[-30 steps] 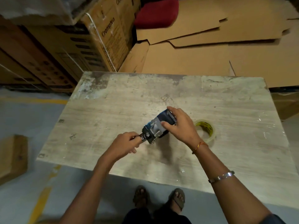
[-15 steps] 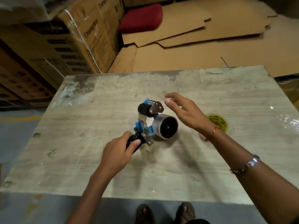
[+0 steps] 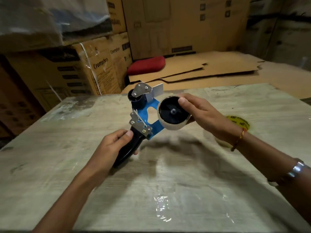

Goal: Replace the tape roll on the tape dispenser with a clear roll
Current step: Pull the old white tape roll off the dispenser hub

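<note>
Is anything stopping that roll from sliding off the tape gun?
Nothing visible blocks it. The roll sits on the black hub, whose open face points toward the camera, and the right hand already grips it. The left hand holds the tape dispenser by its handle.

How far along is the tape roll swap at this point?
Early. Done: the dispenser is picked up, the left hand gripping its black handle. In hand: the right hand grips the mounted roll, still on its hub. Left: pull it off, fit the roll lying on the table.
</note>
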The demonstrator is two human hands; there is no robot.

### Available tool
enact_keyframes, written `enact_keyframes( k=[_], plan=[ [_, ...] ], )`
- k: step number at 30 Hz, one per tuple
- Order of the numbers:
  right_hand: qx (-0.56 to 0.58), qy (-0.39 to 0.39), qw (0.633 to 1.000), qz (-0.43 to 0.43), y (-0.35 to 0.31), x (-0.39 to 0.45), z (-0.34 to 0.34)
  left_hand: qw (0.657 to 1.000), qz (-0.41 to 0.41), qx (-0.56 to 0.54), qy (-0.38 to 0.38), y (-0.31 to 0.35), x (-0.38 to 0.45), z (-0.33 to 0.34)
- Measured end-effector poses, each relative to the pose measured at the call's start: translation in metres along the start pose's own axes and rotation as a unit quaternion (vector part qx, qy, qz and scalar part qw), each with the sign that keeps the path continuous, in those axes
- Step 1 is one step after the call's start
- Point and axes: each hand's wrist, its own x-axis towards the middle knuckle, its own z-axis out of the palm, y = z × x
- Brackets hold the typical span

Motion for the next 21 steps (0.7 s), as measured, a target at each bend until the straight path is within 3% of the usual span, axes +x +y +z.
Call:
enact_keyframes(
  k=[8,14,21],
  plan=[
    [-0.101,0.009,0.992,-0.080,-0.036,-0.070,0.024,0.998,-0.043,-0.014,0.040,0.022,-0.070,-0.003],
    [-0.080,0.054,0.994,-0.056,-0.065,-0.115,0.042,0.997,-0.067,-0.003,-0.045,0.030,-0.123,-0.015],
    [-0.074,0.076,0.993,-0.053,-0.082,-0.152,0.048,0.989,-0.006,0.075,-0.127,0.041,-0.162,-0.019]
  ],
)
